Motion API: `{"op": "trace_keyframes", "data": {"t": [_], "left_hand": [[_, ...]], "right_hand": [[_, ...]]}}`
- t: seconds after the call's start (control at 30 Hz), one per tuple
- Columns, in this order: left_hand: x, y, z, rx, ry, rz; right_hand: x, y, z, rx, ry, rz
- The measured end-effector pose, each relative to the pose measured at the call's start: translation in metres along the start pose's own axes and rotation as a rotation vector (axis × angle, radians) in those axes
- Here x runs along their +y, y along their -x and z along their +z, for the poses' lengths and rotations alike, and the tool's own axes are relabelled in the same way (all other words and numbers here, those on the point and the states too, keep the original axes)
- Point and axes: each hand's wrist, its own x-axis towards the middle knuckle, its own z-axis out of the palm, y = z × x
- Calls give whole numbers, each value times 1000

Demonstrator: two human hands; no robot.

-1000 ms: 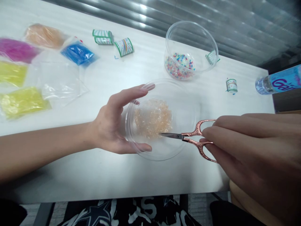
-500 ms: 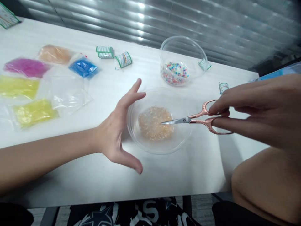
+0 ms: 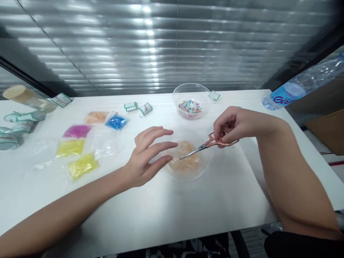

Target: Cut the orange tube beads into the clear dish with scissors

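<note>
My right hand [image 3: 228, 125] grips a pair of scissors [image 3: 208, 145] by its rose-gold handles. The silver blades are closed together and point left and down, over a clear plastic bowl [image 3: 205, 168]. Inside that bowl lies a layer of pale orange, glossy bits [image 3: 185, 161]. Open and empty, my left hand [image 3: 150, 156] hovers at the bowl's left side with its fingers spread toward the scissor tips. Behind stands a second clear bowl [image 3: 204, 96] containing multicoloured beads [image 3: 190, 107].
Bags of yellow [image 3: 83, 165], magenta [image 3: 77, 131], orange [image 3: 96, 117] and blue [image 3: 116, 122] material lie left, beside clear empty bags [image 3: 104, 143]. Small green-edged wrappers [image 3: 146, 108] sit near the blinds. A water bottle [image 3: 292, 89] leans at the right; a wooden-lidded jar [image 3: 29, 98] is far left.
The view has tilted up and drawn back, showing the bottle and jar. My left hand's fingers have come closer together. The scissors stay over the bowl, now angled more downward.
</note>
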Motion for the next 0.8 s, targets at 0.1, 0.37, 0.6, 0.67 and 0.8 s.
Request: {"op": "trace_keyframes", "data": {"t": [0.1,0.37,0.6,0.67,0.8], "left_hand": [[1,-4,-5,-70,-1,23],[10,-16,-11,-138,16,110],[18,-22,-14,-97,24,116],[19,-24,-16,-62,14,91],[12,-30,-17,42,13,47]], "right_hand": [[-2,0,1,-40,-80,-19],[1,-2,3,-82,-156,-37],[3,1,-1,-95,-125,-84],[3,7,-6,-37,-41,-88],[4,24,-6,227,20,-82]]}}
